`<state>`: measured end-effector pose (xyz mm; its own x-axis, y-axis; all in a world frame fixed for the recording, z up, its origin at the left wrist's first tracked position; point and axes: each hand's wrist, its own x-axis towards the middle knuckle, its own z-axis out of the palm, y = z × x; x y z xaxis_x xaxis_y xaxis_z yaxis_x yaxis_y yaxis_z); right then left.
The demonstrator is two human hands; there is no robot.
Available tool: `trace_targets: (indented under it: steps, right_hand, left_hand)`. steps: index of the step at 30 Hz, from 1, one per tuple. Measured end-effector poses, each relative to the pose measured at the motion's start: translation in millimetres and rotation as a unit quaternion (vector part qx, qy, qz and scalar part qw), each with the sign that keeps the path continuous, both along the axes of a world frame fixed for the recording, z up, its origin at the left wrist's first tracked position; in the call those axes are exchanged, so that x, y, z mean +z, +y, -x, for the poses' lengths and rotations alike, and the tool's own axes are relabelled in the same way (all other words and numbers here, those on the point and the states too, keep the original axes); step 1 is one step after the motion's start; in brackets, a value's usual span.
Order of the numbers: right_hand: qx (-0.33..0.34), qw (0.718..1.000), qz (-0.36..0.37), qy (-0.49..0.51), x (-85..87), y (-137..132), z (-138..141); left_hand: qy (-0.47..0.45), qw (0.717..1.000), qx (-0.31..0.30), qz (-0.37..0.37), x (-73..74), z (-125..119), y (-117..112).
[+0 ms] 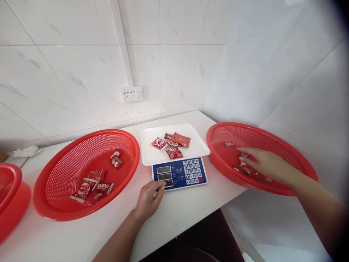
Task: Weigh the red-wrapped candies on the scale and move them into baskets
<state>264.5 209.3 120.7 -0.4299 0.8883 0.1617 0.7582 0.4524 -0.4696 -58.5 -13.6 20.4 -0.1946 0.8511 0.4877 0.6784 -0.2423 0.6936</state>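
Far-left basket (11, 189): red, cut off at the edge of view; I cannot see what it holds.
Cloth (25, 151): a crumpled white one lies on the surface (177, 214) by the wall, well apart from both hands.
Left basket (68, 160): a wide red mesh one just beside the scale.
Left-basket packets (94, 185): a handful of red sweet packets, two up the slope and the others bunched toward the near side.
Left hand (148, 200): fingers loosely curled and holding nothing, fingertips touching the front left corner of the scale.
Scale (180, 174): a blue keypad model between the two big baskets; its displays are too small to read.
Tray (152, 154): the white pan on top of the scale, mostly bare.
Tray packets (171, 142): about five, clustered toward the back.
Right basket (245, 136): red mesh, tilted against the side wall.
Right-basket packets (247, 169): a few low in the bowl under the fingers, and one lying alone higher up.
Right hand (261, 163): inside the right basket, fingers stretched out over the packets and touching them; I cannot tell whether it pinches one.
Balance, as I judge it: packets lie in all three places, most in the left basket, fewest in the right.
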Motion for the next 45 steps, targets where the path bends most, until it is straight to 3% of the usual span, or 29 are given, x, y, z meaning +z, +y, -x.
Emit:
trace_targets:
  steps: [2,4,7,10,14,17,22,26,29,34,38,41,45]
  right_hand:
    - [-0.007,1.000,-0.003,-0.023,15.4,-17.6,28.7]
    - [0.054,0.997,-0.050,-0.013,20.7,-30.8,60.9]
    - [0.138,0.988,-0.071,-0.012,13.2,-31.6,109.0]
    - [0.169,0.984,-0.057,-0.025,2.8,-16.5,149.4]
    - [0.192,0.979,-0.040,-0.061,-2.2,-1.5,182.1]
    - [0.173,0.982,-0.047,-0.066,-3.0,1.3,188.7]
    - [0.066,0.994,-0.079,-0.040,7.1,7.2,160.5]
    - [-0.023,0.994,-0.104,-0.012,24.9,21.1,101.1]
    - [-0.072,0.994,-0.082,-0.028,29.1,35.6,45.7]
    - [-0.067,0.985,0.067,-0.143,8.2,50.2,-30.9]
    - [-0.031,0.962,0.180,-0.203,-17.1,50.4,-52.4]
    - [-0.032,0.957,0.191,-0.217,-32.7,49.0,-50.9]
    - [-0.047,0.974,0.124,-0.186,-41.7,50.5,-47.7]
  left_hand:
    - [-0.001,1.000,0.001,0.002,-0.2,-0.1,0.5]
    - [-0.002,1.000,0.003,0.003,0.2,-0.3,1.3]
    - [0.003,1.000,0.007,-0.003,2.2,-0.9,2.1]
    - [0.006,1.000,0.011,-0.010,5.4,-0.9,2.0]
    - [-0.006,1.000,0.023,-0.014,8.4,0.0,1.5]
    - [-0.010,1.000,0.026,-0.013,7.5,0.6,1.6]
    - [-0.007,1.000,0.028,-0.009,4.3,1.4,3.2]
    - [-0.017,0.999,0.033,-0.002,5.3,1.6,3.1]
    - [-0.016,0.999,0.037,-0.006,7.3,1.6,2.6]
    - [-0.022,0.999,0.040,-0.009,4.3,5.0,5.1]
    - [-0.020,0.999,0.022,0.014,-3.8,9.8,6.8]
    - [-0.009,0.999,0.035,0.033,-8.8,13.3,7.0]
    - [-0.014,0.997,0.043,0.056,-11.3,15.7,7.2]
